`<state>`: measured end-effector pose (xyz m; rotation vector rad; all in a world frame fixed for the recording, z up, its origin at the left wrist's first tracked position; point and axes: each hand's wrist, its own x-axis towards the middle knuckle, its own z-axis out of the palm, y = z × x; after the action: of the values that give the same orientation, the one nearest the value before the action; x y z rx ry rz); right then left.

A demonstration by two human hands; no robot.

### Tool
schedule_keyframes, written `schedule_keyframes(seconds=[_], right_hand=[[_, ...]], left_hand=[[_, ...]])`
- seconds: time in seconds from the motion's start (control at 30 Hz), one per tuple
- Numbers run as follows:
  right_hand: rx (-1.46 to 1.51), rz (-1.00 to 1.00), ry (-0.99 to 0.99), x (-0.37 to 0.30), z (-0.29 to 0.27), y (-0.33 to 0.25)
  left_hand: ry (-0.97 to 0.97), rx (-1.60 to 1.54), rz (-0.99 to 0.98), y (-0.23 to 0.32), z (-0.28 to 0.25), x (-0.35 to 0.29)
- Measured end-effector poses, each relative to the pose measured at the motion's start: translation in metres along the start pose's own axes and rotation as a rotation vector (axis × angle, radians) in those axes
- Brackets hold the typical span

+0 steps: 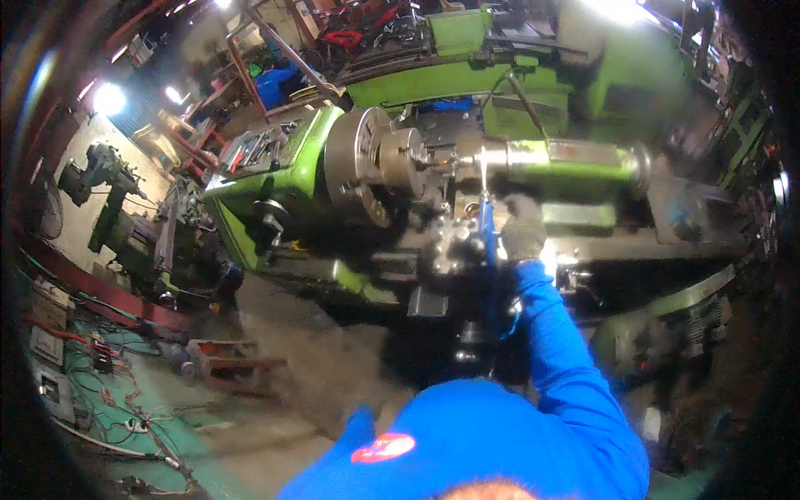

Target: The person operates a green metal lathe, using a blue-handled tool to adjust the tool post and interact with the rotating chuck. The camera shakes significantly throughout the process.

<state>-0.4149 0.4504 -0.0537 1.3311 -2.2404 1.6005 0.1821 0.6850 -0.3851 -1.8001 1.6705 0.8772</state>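
My right hand, in a dark grey glove, is over the lathe carriage. It looks closed on a blue air blow gun, though the fingers are blurred. The gun's slim metal nozzle points up at the bright metal part on the lathe's axis, beside the tailstock. A blue hose loops below. To the left is the large round chuck on the green headstock. My left sleeve shows low beside my body; the left hand is hidden.
Several hand tools lie on the headstock top. A second green machine stands behind. At left are a dark drill-like machine and a reddish metal frame. Cables cross the green floor at lower left.
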Motion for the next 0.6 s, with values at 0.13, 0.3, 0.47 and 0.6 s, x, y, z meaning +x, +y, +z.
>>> schedule_keyframes(seconds=[0.13,0.3,0.47,0.6], right_hand=[[-0.169,0.063,-0.063,0.001,-0.008,0.002],[-0.253,0.169,-0.108,0.001,-0.009,-0.001],[-0.301,0.189,-0.11,0.004,-0.007,-0.018],[-0.331,0.018,-0.076,0.007,0.0,0.029]], left_hand=[[-0.042,-0.032,0.048,-0.013,0.025,0.014],[-0.069,-0.054,0.099,-0.025,0.037,0.024],[-0.058,-0.063,0.12,-0.033,0.035,0.033],[-0.034,-0.068,0.149,-0.032,0.023,0.045]])
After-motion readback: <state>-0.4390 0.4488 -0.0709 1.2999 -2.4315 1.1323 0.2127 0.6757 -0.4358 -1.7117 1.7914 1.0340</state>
